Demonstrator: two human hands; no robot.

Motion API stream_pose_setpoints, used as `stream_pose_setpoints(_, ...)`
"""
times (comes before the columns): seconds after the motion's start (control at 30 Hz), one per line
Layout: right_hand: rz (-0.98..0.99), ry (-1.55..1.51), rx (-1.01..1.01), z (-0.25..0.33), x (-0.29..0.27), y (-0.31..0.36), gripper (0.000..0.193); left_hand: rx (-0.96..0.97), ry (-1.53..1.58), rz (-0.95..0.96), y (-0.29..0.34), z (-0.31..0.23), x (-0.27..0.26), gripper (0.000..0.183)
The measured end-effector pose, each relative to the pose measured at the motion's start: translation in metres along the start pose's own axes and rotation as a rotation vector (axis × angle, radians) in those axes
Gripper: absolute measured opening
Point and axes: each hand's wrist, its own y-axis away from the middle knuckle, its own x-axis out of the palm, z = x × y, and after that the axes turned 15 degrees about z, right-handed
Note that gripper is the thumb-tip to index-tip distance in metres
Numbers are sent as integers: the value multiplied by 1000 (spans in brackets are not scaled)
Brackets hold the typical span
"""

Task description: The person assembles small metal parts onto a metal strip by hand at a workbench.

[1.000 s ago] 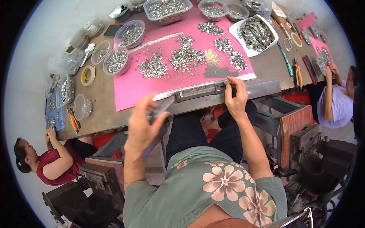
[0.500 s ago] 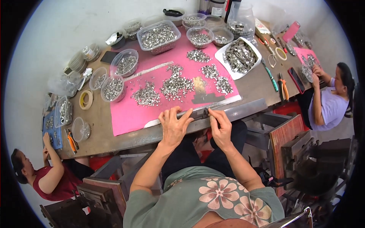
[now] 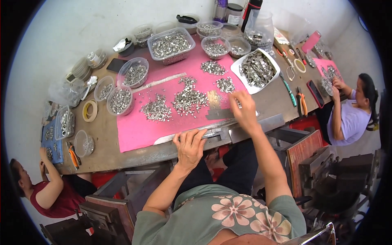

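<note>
The bench (image 3: 100, 141) fills much of my view, and the work on it looks only partway along to me, judging by how much metal lies loose. Over its middle, reaching almost to the front edge, I have a pink sheet (image 3: 132, 136) strewn with small silvery pieces in separate heaps. Toward the bench's right side, a white tray (image 3: 252, 88) is piled with larger-looking dark pieces, so I reckon plenty of stock remains. Near the far edge, a rectangular tub (image 3: 174, 60) is well filled, and a round tub (image 3: 130, 108) by the sheet's left edge holds more; whether those contents are finished or waiting I cannot tell. A flat metal bar (image 3: 256, 128) lies along the front edge, and just left of it is the slim metal holder (image 3: 213, 139) in use; how much of it is filled I can't make out. On the sheet, the central heap (image 3: 190, 100) and left heap (image 3: 156, 109) are both sizeable, so much seems left. Of the hands, the left hand (image 3: 189, 149) has its bent fingers on the holder, gripping or merely resting, I can't say. The right hand (image 3: 243, 109) is over the sheet's right part, fingers curled by a smaller heap (image 3: 225, 84); whether it pinches a piece I cannot tell.
</note>
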Motion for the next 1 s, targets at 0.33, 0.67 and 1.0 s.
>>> stream_pose_setpoints(0.33,194,343,237,-99,36,-107,13,-11,10,6,2,1,2,40)
stream_pose_setpoints(0.67,154,28,212,-70,3,-87,11,10,25,54,-84,54,-41,14)
stream_pose_setpoints(1.0,183,-680,328,18,-5,26,9,-202,-160,99,-158,149,13,11)
